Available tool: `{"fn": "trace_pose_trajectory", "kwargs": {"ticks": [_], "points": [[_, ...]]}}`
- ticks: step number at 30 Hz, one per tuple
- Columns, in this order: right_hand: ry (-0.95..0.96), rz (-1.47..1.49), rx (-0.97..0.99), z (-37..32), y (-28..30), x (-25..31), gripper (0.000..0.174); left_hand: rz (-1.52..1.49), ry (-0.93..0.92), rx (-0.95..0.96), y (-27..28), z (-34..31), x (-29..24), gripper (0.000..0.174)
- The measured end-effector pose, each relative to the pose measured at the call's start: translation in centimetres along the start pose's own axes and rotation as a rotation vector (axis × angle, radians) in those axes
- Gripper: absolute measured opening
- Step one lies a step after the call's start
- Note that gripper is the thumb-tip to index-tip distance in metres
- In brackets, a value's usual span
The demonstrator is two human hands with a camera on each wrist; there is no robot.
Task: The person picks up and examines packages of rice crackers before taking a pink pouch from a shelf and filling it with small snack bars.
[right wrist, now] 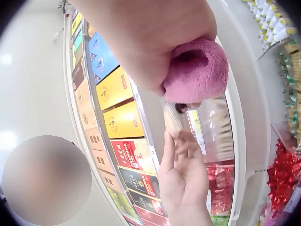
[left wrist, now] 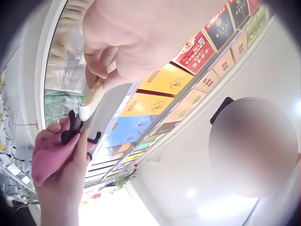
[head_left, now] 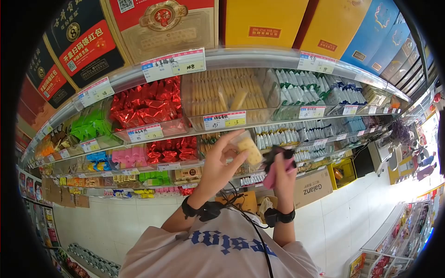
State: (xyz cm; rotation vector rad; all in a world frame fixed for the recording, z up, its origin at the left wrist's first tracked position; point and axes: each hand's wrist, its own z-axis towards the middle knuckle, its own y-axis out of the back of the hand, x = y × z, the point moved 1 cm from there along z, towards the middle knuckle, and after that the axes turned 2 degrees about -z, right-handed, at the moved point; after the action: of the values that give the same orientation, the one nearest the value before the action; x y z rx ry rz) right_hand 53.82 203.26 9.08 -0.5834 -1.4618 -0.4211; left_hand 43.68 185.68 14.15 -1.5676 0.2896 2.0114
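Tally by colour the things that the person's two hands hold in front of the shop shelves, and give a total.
Yellow: 1, the pale yellow wrapped snack packet, pinched by the left hand
Pink: 1, the fluffy pink cloth, gripped by the right hand
Black: 1, the small black thing held with the cloth, kind unclear
Total: 3

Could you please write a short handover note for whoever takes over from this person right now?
Left hand: pinches a yellow wrapped packet at its fingertips, raised in front of the shelf bins.
Right hand: grips a pink cloth together with a small black item, close beside the packet; contact unclear.
Done: the packet is out of the bins and in hand.
Left: wiping seems about to happen or under way; afterwards the packet probably goes back, perhaps into the clear bin of similar yellow packets above.
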Motion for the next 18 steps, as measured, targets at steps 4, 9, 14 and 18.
{"fn": "trace_pose_trajectory", "kwargs": {"ticks": [4,9,14,18], "points": [[-0.026,0.294,0.122,0.1,0.0,2.3,0.052,-0.004,0.144,0.102,-0.3,-0.2,0.5,0.044],[-0.005,0.160,0.059,-0.7,-2.8,1.9,0.032,0.217,0.172,0.214,-1.5,-0.7,1.2,0.045],[-0.009,0.248,-0.083,-0.9,-2.8,1.3,0.024,0.242,0.035,0.228,-2.9,-1.5,1.8,0.047],[0.014,0.306,-0.171,-0.4,-1.6,0.5,0.026,0.288,0.033,0.292,-2.8,-1.2,1.5,0.047]]}}
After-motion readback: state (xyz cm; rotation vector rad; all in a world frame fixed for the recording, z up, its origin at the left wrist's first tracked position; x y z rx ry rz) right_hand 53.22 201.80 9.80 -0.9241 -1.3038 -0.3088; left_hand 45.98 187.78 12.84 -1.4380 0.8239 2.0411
